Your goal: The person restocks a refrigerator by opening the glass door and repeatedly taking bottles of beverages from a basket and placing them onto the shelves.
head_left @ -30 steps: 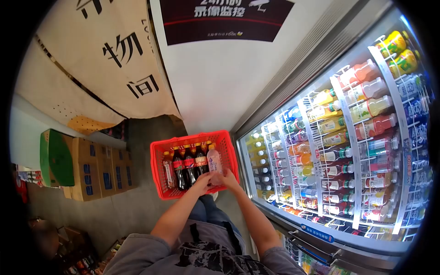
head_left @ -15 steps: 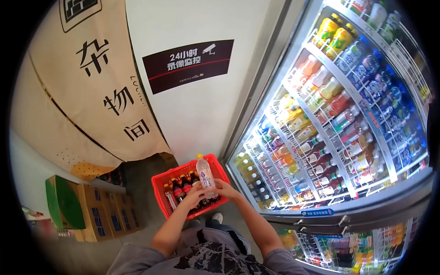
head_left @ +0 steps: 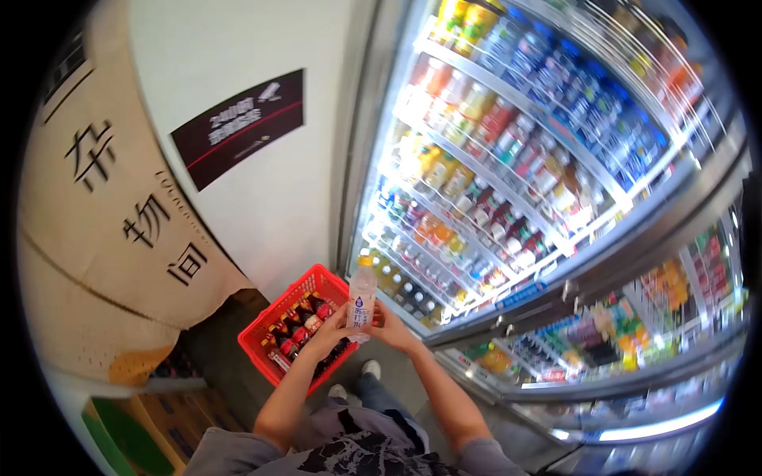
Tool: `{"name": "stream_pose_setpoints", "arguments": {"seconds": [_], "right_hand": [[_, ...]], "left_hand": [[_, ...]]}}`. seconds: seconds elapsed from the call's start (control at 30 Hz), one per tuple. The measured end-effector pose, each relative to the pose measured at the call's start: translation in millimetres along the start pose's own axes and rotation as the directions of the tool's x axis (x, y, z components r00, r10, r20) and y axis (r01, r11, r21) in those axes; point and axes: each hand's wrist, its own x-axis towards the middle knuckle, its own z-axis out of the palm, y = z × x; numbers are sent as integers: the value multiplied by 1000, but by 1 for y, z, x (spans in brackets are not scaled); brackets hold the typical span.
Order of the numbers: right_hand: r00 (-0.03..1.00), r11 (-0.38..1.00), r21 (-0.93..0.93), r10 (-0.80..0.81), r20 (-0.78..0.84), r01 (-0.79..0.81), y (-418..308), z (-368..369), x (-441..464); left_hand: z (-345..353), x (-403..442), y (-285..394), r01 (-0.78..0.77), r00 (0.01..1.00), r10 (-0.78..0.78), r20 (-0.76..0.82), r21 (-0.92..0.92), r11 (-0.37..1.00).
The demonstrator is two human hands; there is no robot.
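Note:
Between both my hands stands a clear plastic bottle (head_left: 363, 287) with a yellow cap and a white label with blue print. My left hand (head_left: 332, 336) grips its lower part from the left. My right hand (head_left: 389, 327) closes on the same lower part from the right. Just behind and left of the bottle is a red plastic basket (head_left: 259, 349). Several dark bottles with red labels (head_left: 295, 332) lie in it, partly hidden by my left hand and forearm.
A lit drinks fridge (head_left: 492, 159) with several shelves of bottles rises on the right, more cabinets beyond it. A cloth curtain (head_left: 111, 238) and a wall with a dark sign (head_left: 242, 127) are on the left. Cardboard boxes (head_left: 178, 424) stand at lower left.
My view has turned toward the right, so the curtain, sign and basket shift left. The bottle stays in both hands and is now more upright, nearer the fridge side of the basket.

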Motion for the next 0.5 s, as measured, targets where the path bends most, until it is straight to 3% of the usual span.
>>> {"name": "stream_pose_setpoints", "arguments": {"seconds": [0.17,0.23,0.5], "right_hand": [[976,1000,20,4,-216,0,13,-17,-72],[960,1000,12,-10,-279,14,29,-29,-93],[864,996,27,-63,-499,88,1,-76,-186]], "left_hand": [[37,10,-38,100,975,-101,196,14,995],[55,13,-52,80,975,-68,211,-49,996],[151,48,-54,129,926,-169,338,136,982]]}}
